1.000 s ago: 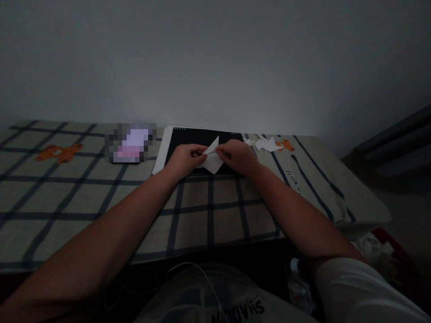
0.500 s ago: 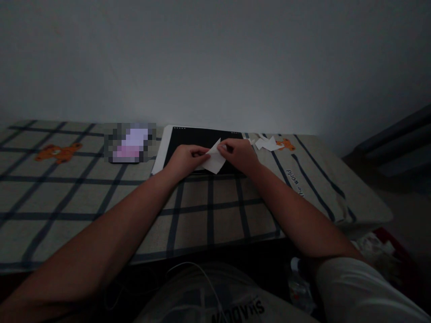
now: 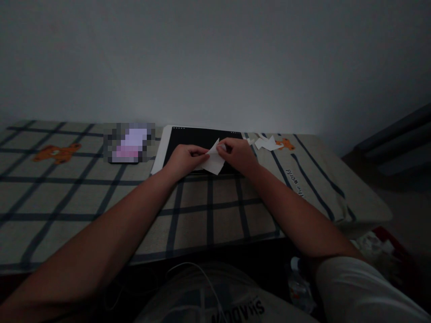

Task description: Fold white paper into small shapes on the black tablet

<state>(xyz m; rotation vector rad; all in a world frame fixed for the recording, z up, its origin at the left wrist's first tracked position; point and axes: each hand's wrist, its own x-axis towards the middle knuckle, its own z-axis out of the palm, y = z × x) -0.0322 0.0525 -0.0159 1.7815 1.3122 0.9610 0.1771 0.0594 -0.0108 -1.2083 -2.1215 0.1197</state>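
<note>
Between my two hands is a small piece of white folded paper [image 3: 214, 164], raised to a point at its top. My left hand [image 3: 187, 158] pinches its left side between thumb and fingers. My right hand [image 3: 237, 152] has closed fingers on its upper right part, and they hide that edge. Both hands are over a black mat or board [image 3: 198, 135] with a white border on its left. To the right of the mat lie some white folded paper pieces [image 3: 268, 143] in an angular, star-like shape.
A phone [image 3: 129, 146] with a blurred-out screen lies left of the mat on the checked tablecloth [image 3: 134, 206]. A plain wall [image 3: 208, 58] rises behind the table. Below the table's right side are a plastic bottle [image 3: 299, 285] and a red container [image 3: 404, 251] with whitish stuff inside.
My right fingers have bent the paper's upper right part a little, and its lower corner has shifted slightly right. Both hands stay in nearly the same place.
</note>
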